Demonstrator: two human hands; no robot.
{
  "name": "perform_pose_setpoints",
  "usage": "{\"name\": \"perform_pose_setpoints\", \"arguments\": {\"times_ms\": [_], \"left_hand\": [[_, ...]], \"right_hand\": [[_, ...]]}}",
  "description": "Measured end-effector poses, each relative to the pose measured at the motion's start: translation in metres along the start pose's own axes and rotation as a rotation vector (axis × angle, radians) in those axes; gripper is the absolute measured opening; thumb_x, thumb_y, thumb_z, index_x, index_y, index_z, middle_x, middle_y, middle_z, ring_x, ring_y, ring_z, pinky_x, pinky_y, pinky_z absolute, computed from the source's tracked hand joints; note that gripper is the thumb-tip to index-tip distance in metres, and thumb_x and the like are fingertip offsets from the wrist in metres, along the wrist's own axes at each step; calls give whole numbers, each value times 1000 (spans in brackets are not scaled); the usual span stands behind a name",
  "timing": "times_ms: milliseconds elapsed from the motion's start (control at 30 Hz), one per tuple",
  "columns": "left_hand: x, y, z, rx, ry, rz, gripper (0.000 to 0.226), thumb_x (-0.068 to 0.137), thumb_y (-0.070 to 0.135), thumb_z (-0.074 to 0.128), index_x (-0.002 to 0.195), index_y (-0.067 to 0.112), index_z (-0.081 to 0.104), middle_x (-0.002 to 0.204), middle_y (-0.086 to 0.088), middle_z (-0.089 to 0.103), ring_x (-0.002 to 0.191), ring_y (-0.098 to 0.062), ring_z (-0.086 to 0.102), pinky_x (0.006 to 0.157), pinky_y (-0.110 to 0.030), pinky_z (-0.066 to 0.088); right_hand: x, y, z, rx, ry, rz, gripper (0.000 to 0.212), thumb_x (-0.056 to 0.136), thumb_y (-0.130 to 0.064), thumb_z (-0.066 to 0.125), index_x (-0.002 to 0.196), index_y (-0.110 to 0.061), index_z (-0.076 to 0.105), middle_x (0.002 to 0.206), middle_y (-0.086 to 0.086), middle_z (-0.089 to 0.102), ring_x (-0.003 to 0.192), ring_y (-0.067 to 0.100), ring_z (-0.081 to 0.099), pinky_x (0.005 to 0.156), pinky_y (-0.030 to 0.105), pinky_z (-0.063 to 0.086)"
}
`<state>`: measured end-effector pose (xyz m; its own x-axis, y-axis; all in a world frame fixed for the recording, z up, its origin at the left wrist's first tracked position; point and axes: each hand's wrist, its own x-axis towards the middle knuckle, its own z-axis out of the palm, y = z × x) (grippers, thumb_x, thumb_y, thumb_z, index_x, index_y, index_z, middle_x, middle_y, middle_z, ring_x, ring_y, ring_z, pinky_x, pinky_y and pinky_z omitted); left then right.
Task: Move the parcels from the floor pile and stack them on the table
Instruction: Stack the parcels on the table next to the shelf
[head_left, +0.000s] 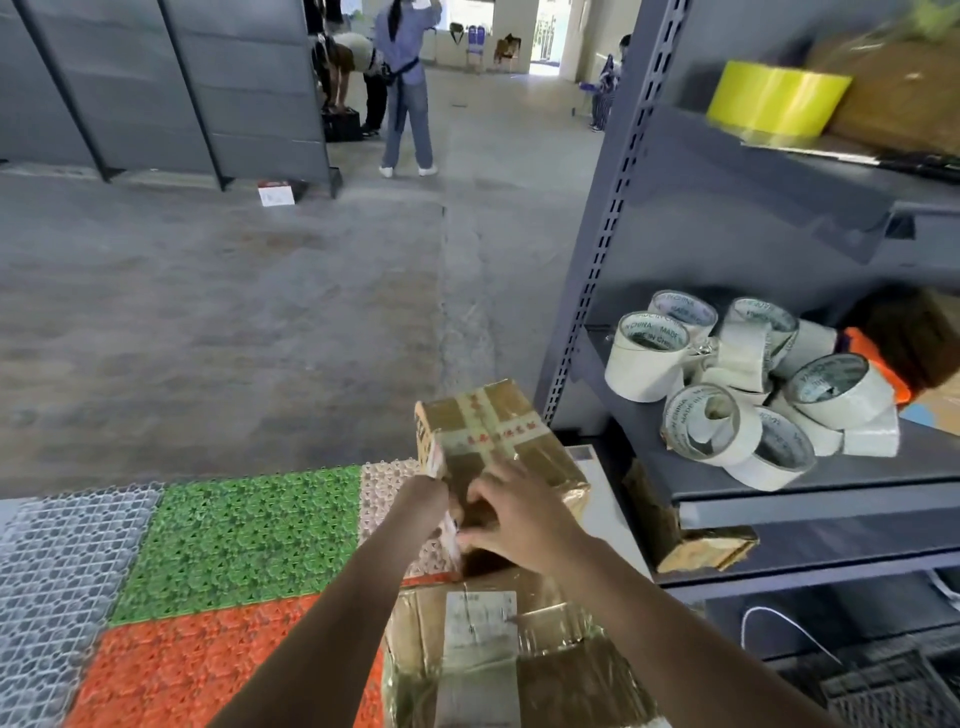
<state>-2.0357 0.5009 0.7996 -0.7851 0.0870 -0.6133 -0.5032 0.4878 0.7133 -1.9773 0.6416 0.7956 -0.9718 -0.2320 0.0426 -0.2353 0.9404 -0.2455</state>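
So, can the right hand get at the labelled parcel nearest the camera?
Probably yes: the labelled parcel lies uncovered just below the right hand, which rests on the taped parcel.

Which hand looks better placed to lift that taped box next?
Probably the left hand: it seems to grip the near left edge of the taped parcel, so it has a hold. The right hand lies flat on top, steadying rather than gripping.

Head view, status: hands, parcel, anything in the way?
Right hand flat on taped parcel; left hand at its near left edge, grip unclear. Labelled parcel nearer the camera. Shelf rack close on the right.
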Motion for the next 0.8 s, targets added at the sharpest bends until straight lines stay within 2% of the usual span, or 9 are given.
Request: {"name": "perform_pose_setpoints", "arguments": {"times_ms": [100,167,233,300,367,433,500,700,800], "left_hand": [[-4,5,-5,-146,21,-40,24,91,28,57,98,5,60,93,-10,61,90,-25,60,74,-36,55],[-13,-5,-4,-58,-20,40,26,92,37,55,94,11,57,90,-5,57,83,-20,57,80,-39,55],[-20,-16,-1,36,-45,109,20,94,35,53,83,18,54,83,-1,55,78,-16,55,89,-40,54],[-20,-23,5,69,-81,149,15,94,36,53,89,22,53,86,2,59,84,-19,59,92,-41,53],[-19,-24,11,73,-98,154,18,95,35,51,106,21,54,92,-1,62,90,-23,63,89,-41,54],[-13,-20,13,79,-71,163,29,98,30,48,122,15,53,94,-3,62,82,-21,62,77,-37,57],[-5,-13,8,100,3,216,36,99,29,44,133,17,49,101,-4,62,77,-19,61,67,-35,56],[4,-14,-3,206,11,255,40,98,21,40,137,18,44,77,-2,56,54,-14,48,46,-24,36],[1,-25,-9,237,50,190,41,97,28,42,134,11,45,95,-13,63,57,-15,48,47,-22,33]], "right_hand": [[-12,9,13,161,-20,-68,34,92,-42,56,112,-16,68,118,-2,58,114,15,53,98,35,45],[-20,23,16,132,147,-1,22,92,-28,56,106,-18,69,114,-3,59,107,13,55,95,36,49],[-27,35,11,52,264,228,21,92,-24,56,111,-19,65,119,0,54,112,17,51,96,38,48],[-32,45,2,-33,149,531,36,97,-33,50,130,-20,52,133,6,45,124,24,44,100,39,45],[-34,50,-5,143,12,707,43,99,-40,46,135,-17,44,123,8,53,108,23,55,81,34,50],[-34,50,-6,437,21,725,39,99,-37,48,131,-15,46,98,2,60,76,14,58,56,25,42],[-31,49,-5,474,24,682,37,100,-33,47,133,-15,46,93,-2,58,64,8,53,49,20,34],[-25,47,-5,443,-35,662,42,100,-31,46,139,-17,42,107,3,62,68,12,59,50,21,36],[-33,48,-5,381,-71,673,47,100,-36,41,140,-11,42,101,5,65,65,10,57,52,24,38]]}}
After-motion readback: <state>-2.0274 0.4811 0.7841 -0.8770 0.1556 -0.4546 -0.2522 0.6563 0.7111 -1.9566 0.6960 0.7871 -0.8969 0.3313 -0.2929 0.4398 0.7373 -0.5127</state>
